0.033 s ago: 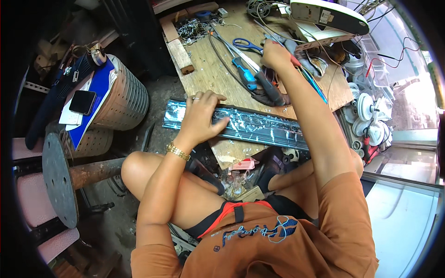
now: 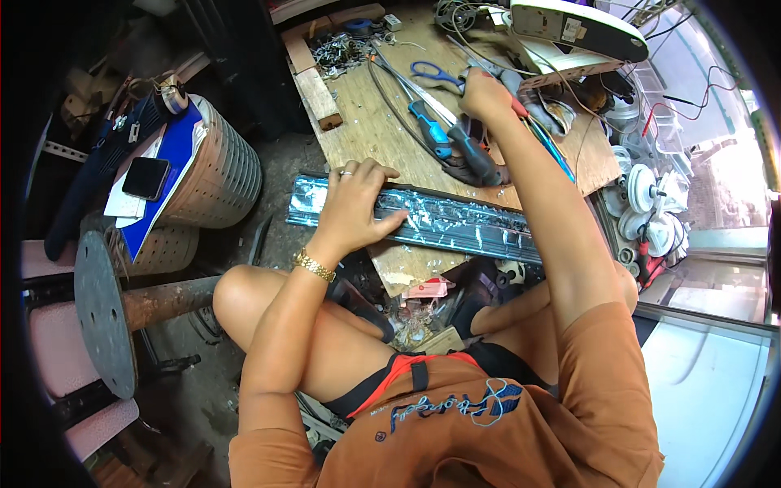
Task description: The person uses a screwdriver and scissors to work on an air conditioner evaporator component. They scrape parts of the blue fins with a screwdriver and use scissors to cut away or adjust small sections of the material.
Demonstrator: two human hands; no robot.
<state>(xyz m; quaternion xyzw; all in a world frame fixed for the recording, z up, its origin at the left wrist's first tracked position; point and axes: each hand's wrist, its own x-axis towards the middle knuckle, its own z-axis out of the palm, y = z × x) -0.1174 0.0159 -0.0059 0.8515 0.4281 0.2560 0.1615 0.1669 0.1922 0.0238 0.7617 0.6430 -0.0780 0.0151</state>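
A long silvery metal strip (image 2: 455, 218), dark in places with ragged light flecks, lies across the near edge of the wooden board. My left hand (image 2: 355, 203) grips it toward its left end, fingers bent over the far edge and thumb on the top face. Out at the far side, my right hand (image 2: 486, 96) is closed among the tools. What its fingers hold is hidden from me. Blue-handled scissors (image 2: 438, 73) lie against its left side, and a red handle (image 2: 518, 106) shows just right of it. Nearer lie a blue-handled tool (image 2: 431, 130) and a dark-handled screwdriver (image 2: 474, 153).
Small metal parts (image 2: 340, 53) are heaped at the board's (image 2: 358, 122) far left. A white machine (image 2: 578, 31) with cables stands at the far right. White spools (image 2: 643, 191) sit to the right. On the left, a phone (image 2: 146, 178) rests upon a perforated drum (image 2: 224, 175).
The blue-handled scissors have shifted slightly toward the far side, next to my right hand. The dark-handled screwdriver has also moved a little. My left hand stays on the strip.
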